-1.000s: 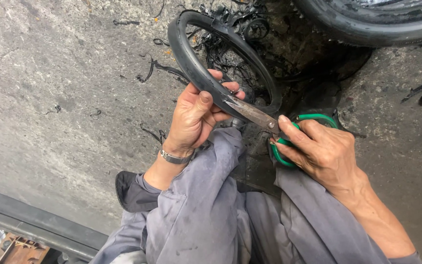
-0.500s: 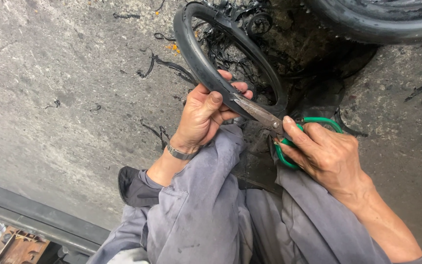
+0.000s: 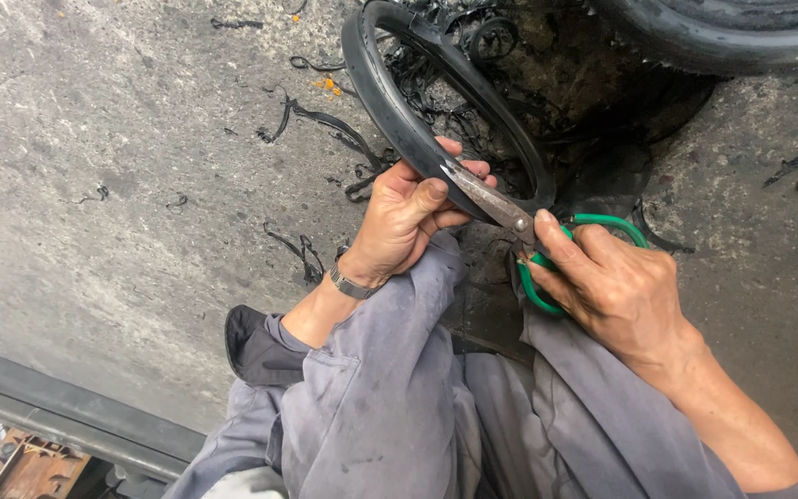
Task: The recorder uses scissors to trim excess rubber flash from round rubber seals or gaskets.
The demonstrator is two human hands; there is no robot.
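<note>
A person's left hand (image 3: 408,217) closes its grip around a black rubber ring (image 3: 399,120), held tilted above the concrete floor (image 3: 122,185). The right hand (image 3: 616,282) grips green-handled scissors (image 3: 519,222), blades touching the ring's edge. Rubber scraps (image 3: 311,120) lie nearby.

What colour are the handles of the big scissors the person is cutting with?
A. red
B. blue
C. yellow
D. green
D: the right hand grips the scissors by green loop handles, while the left hand holds the black rubber ring against the blades.
</note>
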